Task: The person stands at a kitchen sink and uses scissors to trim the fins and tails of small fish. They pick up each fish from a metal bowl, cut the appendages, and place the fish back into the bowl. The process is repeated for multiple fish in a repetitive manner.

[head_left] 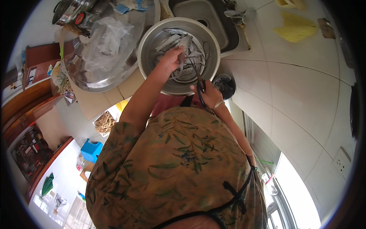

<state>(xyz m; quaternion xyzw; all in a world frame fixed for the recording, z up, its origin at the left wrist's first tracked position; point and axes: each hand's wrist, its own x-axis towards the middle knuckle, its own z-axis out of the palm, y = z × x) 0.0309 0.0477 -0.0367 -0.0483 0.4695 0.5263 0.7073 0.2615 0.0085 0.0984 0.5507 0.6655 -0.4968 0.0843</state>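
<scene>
My left hand [172, 58] grips a silvery fish [186, 43] over a wide metal basin [214, 54]. More silvery fish lie in a round inner dish or bowl below it. In my right hand [211, 96] is a pair of black-handled scissors [199, 75]; the blades point up and left, close to the held fish. Whether the blades touch the fish I cannot tell. A thin, pale strip hangs below my left hand. A dark container [225, 86] stands just right of the basin, near my right hand.
Behind the basin is a metal sink [233, 31]. On the left, a large metal tray [100, 86] holds a crumpled clear plastic bag [107, 43] and a blue-and-white cloth or wrapper [123, 8]. A tiled wall [297, 83] rises on the right. A blue stool [91, 150] stands at lower left.
</scene>
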